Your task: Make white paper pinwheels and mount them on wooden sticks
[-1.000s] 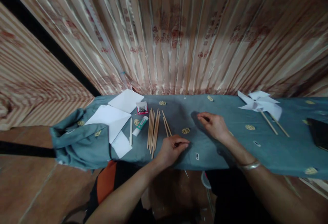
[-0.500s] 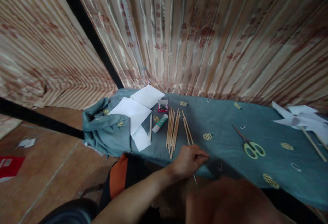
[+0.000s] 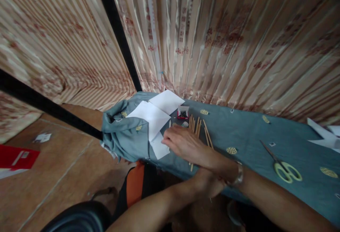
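My right hand (image 3: 183, 141) reaches leftward across my left wrist, palm down with bent fingers, over a white pencil-like stick (image 3: 169, 123) and a small white paper piece (image 3: 159, 147). Its fingertips are partly hidden, so I cannot tell whether they grip the stick. A glue stick (image 3: 185, 124) shows only its end beyond the knuckles. My left hand (image 3: 209, 183) is closed at the table's front edge, partly covered by my right forearm. A thin pale tip (image 3: 211, 200) sticks out below it; what it belongs to is hidden. Several thin wooden sticks (image 3: 198, 127) lie behind my right hand.
White paper sheets (image 3: 150, 117) overlap at the cloth-covered table's (image 3: 247, 133) left end. An open red box (image 3: 183, 113) of small dark items stands behind. Green-handled scissors (image 3: 281, 164) and a paper pinwheel (image 3: 322, 136) lie to the right. A dark pole (image 3: 118, 30) leans nearby.
My right hand has swung from the lower right, over my left wrist, to the pencil-like stick. My left hand stays closed near the table edge. The view has turned left.
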A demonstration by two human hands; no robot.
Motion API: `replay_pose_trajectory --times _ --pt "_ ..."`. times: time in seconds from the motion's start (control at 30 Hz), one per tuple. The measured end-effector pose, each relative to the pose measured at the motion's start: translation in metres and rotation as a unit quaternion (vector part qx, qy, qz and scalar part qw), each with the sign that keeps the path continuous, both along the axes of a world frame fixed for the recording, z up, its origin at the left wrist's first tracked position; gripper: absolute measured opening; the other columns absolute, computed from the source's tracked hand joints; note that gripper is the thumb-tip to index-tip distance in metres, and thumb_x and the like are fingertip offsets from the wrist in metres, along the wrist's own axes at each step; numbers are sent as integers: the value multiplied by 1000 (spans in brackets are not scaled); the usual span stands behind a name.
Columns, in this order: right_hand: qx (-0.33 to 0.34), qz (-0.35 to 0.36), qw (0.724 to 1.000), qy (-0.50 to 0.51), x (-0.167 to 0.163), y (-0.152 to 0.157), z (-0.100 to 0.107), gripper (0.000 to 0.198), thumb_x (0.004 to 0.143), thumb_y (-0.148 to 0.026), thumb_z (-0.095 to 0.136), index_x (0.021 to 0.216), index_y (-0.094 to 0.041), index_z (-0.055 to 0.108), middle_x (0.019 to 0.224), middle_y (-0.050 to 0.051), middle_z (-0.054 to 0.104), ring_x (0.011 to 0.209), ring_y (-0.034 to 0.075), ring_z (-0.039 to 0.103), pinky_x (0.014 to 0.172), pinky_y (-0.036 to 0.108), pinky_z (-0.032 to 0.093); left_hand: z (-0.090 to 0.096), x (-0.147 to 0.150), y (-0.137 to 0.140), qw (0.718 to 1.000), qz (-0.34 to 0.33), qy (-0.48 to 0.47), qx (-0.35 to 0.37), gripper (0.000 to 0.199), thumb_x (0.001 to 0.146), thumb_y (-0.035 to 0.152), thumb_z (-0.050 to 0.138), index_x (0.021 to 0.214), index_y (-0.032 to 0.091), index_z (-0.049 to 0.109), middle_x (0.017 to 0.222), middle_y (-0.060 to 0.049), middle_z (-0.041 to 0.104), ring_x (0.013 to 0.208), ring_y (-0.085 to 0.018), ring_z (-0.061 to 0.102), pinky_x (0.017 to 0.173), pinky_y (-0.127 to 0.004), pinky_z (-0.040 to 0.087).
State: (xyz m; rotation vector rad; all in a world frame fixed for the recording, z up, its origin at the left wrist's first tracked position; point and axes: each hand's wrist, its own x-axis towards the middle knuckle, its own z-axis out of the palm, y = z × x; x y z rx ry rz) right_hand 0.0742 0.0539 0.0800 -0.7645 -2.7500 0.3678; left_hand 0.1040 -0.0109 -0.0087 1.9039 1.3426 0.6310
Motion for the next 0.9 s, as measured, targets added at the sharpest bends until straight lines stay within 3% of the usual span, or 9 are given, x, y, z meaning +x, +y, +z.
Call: replay_pose_trajectory --times 0.1,0.2,0.4,0.53,0.9 --pt "136 27 985 -97 -25 30 -19 19 93 -7 44 100 -10 62 98 12 65 94 23 57 82 34 44 0 -12 -3 996 -72 -59 -4 26 82 13 64 106 21 69 100 0 75 86 -16 69 74 -23 54" --pt "197 56 968 -144 -39 46 -35 24 91 -2 42 103 -8 61 106 15 64 99 25 55 81 36 44 -3 -20 -3 985 -121 -119 0 17 84 14 60 98 16 71 100 -3 75 88 -17 69 80 -25 53" --pt "202 93 962 -160 -53 54 -50 21 91 -1 45 89 -9 63 91 11 66 91 21 55 77 33 44 -3 -21 1 984 -125 -127 24 16 85 14 59 94 12 72 100 -7 76 93 -19 70 84 -26 51" --pt "212 94 962 -142 -55 56 -57 25 94 -1 39 91 -8 63 90 10 65 92 21 54 78 33 44 2 -23 1 983 -124 -134 21 15 85 14 60 94 13 72 99 -7 76 94 -19 70 84 -26 50" --pt "239 119 951 -155 -52 62 -53 25 94 -5 41 90 -10 65 85 11 65 93 24 56 78 36 44 1 -24 2 986 -120 -113 16 14 85 16 61 91 18 73 96 -4 76 90 -18 70 80 -25 50"
